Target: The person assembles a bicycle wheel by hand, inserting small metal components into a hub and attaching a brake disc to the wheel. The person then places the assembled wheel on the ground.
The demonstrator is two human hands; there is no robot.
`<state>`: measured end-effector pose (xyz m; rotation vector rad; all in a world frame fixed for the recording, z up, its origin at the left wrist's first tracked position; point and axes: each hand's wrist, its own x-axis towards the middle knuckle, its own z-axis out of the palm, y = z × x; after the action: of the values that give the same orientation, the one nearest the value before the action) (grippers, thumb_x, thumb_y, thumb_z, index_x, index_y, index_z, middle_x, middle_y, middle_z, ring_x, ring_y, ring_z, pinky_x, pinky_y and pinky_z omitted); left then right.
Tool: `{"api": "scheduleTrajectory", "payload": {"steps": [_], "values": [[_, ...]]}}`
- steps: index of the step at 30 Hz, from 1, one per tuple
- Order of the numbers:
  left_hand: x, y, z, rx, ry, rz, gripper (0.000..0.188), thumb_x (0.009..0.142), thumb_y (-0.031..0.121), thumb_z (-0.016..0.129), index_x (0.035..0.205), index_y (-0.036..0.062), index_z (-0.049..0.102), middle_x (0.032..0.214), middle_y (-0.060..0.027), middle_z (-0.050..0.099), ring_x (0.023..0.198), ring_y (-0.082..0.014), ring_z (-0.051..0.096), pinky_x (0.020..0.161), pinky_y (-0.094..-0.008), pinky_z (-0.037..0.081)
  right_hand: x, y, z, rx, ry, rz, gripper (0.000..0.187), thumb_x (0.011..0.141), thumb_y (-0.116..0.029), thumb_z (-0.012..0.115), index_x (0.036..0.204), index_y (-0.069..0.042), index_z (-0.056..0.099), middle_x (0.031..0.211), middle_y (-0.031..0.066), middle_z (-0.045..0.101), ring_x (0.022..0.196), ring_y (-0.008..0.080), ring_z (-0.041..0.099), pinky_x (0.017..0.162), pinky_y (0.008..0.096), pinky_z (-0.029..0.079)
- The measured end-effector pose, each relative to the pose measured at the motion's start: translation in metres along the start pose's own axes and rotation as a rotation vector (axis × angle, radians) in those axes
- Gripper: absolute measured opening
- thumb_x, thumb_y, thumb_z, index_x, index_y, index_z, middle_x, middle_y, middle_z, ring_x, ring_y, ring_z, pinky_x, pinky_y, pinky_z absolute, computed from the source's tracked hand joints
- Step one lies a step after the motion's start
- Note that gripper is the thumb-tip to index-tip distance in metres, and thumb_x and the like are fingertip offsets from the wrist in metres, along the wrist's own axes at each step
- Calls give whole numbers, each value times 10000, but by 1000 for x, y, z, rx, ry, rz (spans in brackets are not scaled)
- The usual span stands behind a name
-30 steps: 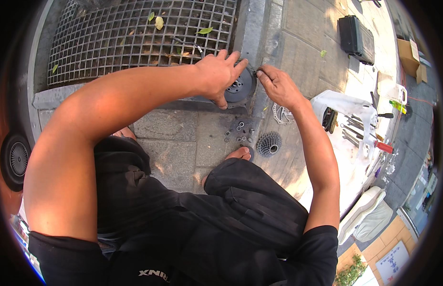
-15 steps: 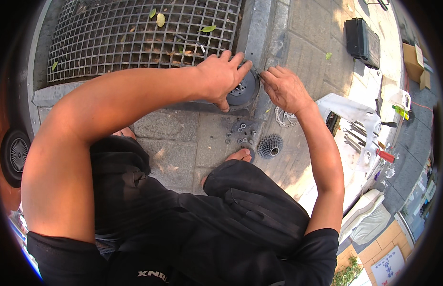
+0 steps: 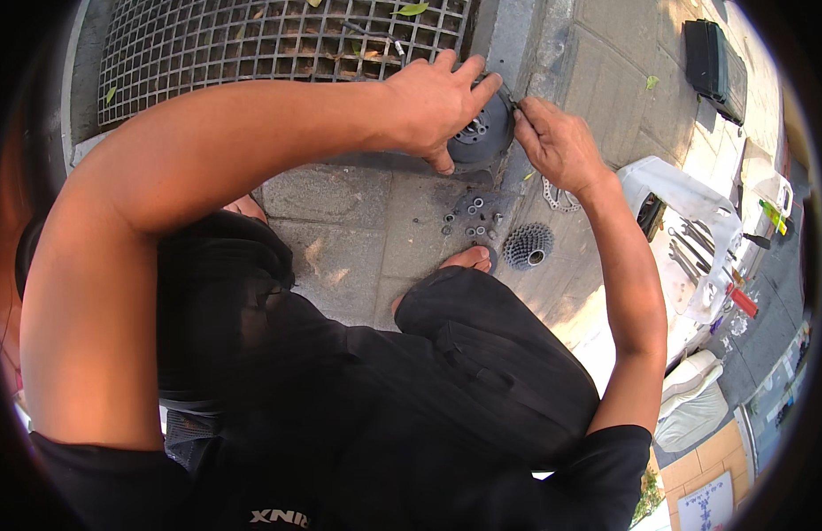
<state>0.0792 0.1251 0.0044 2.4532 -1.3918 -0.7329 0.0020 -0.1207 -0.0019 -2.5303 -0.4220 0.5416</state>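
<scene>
Surroundings: a metal grate (image 3: 251, 53) lies far left, edged by a grey kerb (image 3: 508, 35); a cable (image 3: 373, 37) lies on the grate. Small nuts (image 3: 477, 211) are scattered on the paving near of the hub, with a cassette (image 3: 528, 247) to their right, just beside the right foot (image 3: 468, 258). A brake disc (image 3: 557, 195) lies near of the right hand (image 3: 561, 142). Farther right are a white tray (image 3: 663, 173) with wrenches (image 3: 690, 248), a red handle (image 3: 744, 302) and, far right, a black case (image 3: 714, 71). The left hand (image 3: 433, 104) stands in the way over the hub.

Hub (image 3: 492, 134): located at the grate's near right corner, beside the kerb. Its bossed face points up; the outline appears round, so a long axis cannot be told.

Fingers: the left hand's are spread across the hub, thumb by the near left rim; pressure cannot be told. The right thumb and forefinger are pinched on a thin dark piece (image 3: 508, 92) at the hub's right rim.

Obscured: the hub's far left part is covered by the left hand. The dark piece is too small to identify, and its axis is unclear. The brake disc is partly hidden by the right forearm.
</scene>
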Motion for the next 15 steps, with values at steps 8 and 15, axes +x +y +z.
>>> {"api": "scheduleTrajectory", "payload": {"steps": [8,15], "values": [[-2,-10,-22,-144,-115,-1,1375,627,456,1018,1653,-49,253,1620,-313,356,1470,-475,441,1180,-509,478,15,-13,-38,-18,61,56,258,1084,-265,540,1060,-17,607,998,252,690,939,512,653,799,579,521],[-4,-21,-40,-319,-193,-94,1237,674,377,1008,1621,-41,330,1434,-309,510,1305,-472,602,1125,-478,510,-68,-7,-23,-36,-27,269,305,1066,-294,569,1011,-12,672,1008,248,698,978,490,664,859,565,529]]}}
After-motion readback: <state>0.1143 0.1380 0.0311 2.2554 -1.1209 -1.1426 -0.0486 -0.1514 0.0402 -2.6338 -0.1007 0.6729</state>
